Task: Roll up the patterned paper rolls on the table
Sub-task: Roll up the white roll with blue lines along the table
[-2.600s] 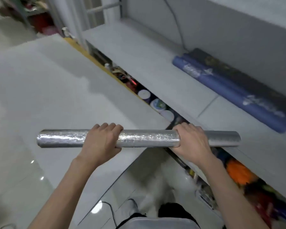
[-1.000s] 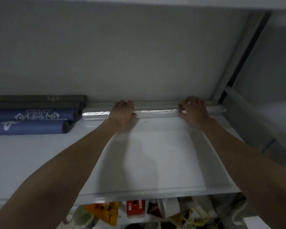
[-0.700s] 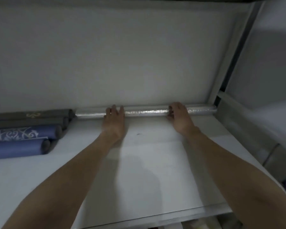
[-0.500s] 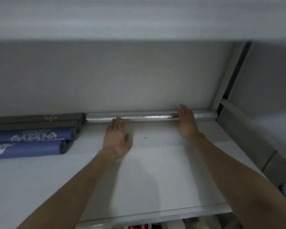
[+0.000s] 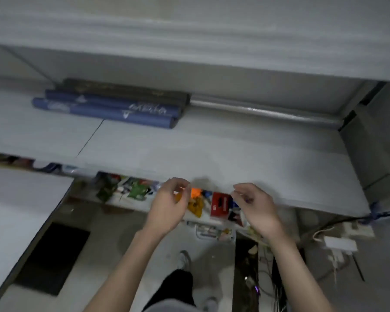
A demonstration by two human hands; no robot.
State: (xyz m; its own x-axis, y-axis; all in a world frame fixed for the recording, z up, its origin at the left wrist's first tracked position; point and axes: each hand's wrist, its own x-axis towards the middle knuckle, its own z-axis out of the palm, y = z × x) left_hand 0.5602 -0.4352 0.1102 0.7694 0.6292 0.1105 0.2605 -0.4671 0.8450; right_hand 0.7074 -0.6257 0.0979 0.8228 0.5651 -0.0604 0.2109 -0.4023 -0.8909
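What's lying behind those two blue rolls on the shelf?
A dark roll with faint gold marks lies behind the blue rolls, against the back wall. The blue rolls cover its lower side, so any second dark roll there is hidden.

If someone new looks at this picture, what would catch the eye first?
Two bare hands, the left hand and right hand, hover empty at the front edge of the shelf. Blue patterned rolls lie at the back left, and a silver roll lies along the back wall to their right.
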